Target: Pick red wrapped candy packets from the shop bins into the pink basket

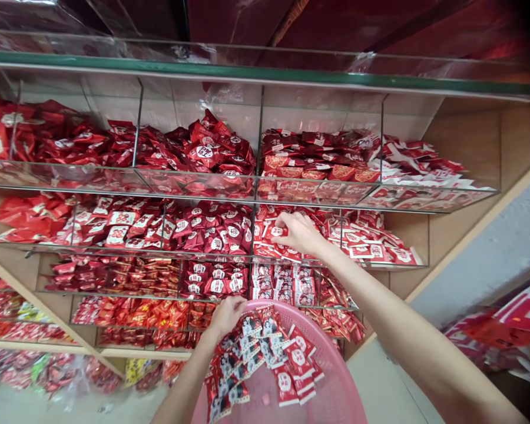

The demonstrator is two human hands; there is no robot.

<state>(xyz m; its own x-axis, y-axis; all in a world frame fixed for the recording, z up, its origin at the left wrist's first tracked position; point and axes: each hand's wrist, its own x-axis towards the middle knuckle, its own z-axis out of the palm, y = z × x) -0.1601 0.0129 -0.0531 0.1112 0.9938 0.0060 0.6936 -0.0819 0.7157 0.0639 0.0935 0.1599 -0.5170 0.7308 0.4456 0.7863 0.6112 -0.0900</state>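
My left hand [228,317] is closed on the rim of a pink plastic basket [351,386], at its far left side. Inside the basket lie small red packets with black-and-white pictures [242,359] and, to their right, red packets with white labels [297,362]. My right hand [301,233] reaches into a compartment of the second shelf row. Its thumb and fingers are curled around a small red packet [275,231] among similar ones; the far fingertips are partly hidden.
Clear dividers split the shelves into compartments of red packets [205,150]. A glass shelf edge [265,76] crosses above my hands, and a clear front lip [203,181] runs along the upper row. Bagged goods [57,374] lie low at left; a grey wall [481,259] stands right.
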